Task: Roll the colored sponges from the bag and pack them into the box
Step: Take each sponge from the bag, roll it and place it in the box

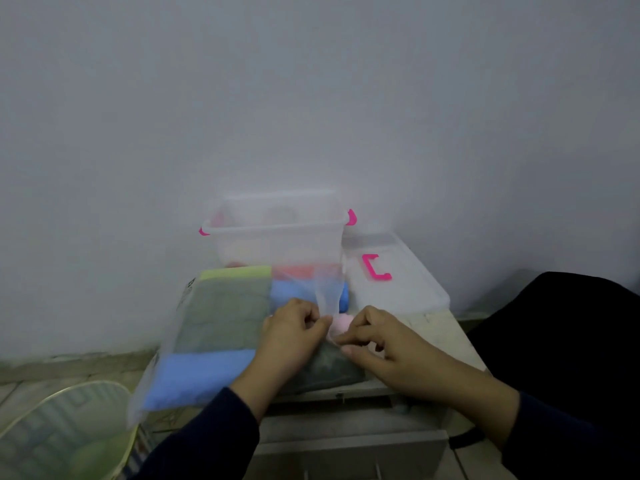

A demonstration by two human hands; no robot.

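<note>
A clear plastic bag (207, 327) of flat colored sponges lies on the small table, showing green, blue, yellow and orange pieces. Between my hands sits a small pink sponge (341, 323), partly rolled. My left hand (294, 327) pinches its left side with curled fingers, and my right hand (374, 336) pinches its right side. A flap of the bag's film rises just above the pink sponge. The clear box (277, 230) with pink latches stands open behind the bag, against the wall. What lies inside the box is blurred.
The box's clear lid (391, 271) with a pink handle lies to the right of the box. A mesh waste basket (69, 434) stands on the floor at lower left. A dark chair or cloth (561, 341) fills the right side. The table's drawer front runs below my hands.
</note>
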